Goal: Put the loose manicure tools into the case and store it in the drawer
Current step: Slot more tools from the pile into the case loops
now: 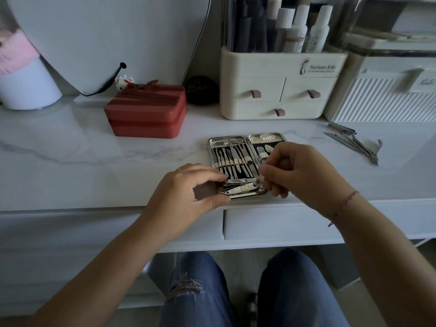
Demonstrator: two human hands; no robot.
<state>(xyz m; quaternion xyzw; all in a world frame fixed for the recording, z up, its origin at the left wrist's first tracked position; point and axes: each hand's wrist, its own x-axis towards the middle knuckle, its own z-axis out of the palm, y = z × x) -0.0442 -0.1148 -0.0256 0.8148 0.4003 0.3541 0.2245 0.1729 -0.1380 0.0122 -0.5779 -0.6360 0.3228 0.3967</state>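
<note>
Head view: the left hand [188, 192] grips the near-left corner of the open silver metal manicure case [209, 152], thumb and fingers curled round its edge. The right hand [299, 173] pinches a small silvery tool [261, 179] at the case's near edge (which tool, I cannot tell). The case lies flat on the white marbled desk top [94, 161], just above a closed white desk drawer [271, 223]. A heap of loose silver manicure tools [354, 145] lies well apart to the right. Behind the case stands a cream plastic organiser [280, 102] with three small drawers. Its printed label [322, 67] reads "Serious Life"; the line beneath is too fine to read. A white ribbed box [377, 100] beside it bears blurred handwriting. A red zipped box [146, 112] sits back on the left.
</note>
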